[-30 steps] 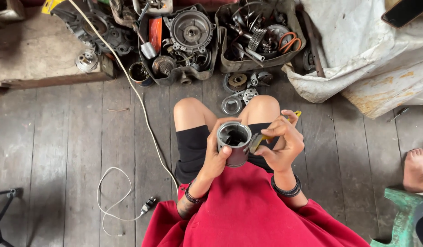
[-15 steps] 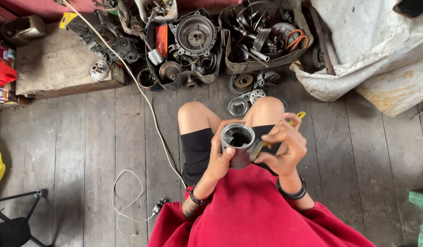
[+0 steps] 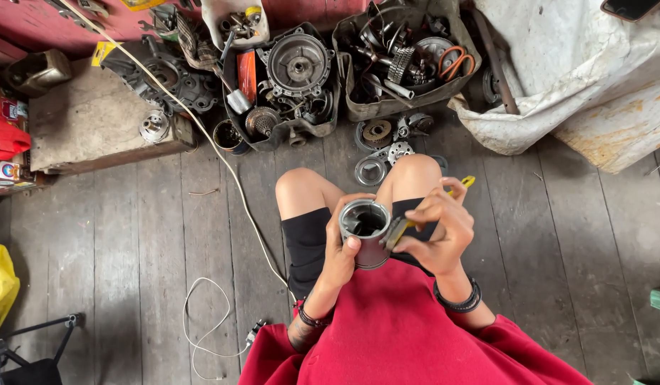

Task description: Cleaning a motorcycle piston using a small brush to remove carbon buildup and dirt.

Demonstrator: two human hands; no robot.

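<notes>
Over the lap, just above the knees, left hand [image 3: 338, 257] grips a hollow grey metal cylinder [image 3: 365, 232], fingers wrapped round it. Right hand [image 3: 437, 232] pinches a yellow-handled tool [image 3: 458, 187] w/ tip at cylinder rim. Trays of engine parts [image 3: 294, 71] lie ahead on plank floor [image 3: 166, 235].

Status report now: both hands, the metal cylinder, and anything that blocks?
Left hand grips metal cylinder, open end up. Right hand holds yellow-handled tool against its side. Nothing in the way; white cable lies apart.
</notes>
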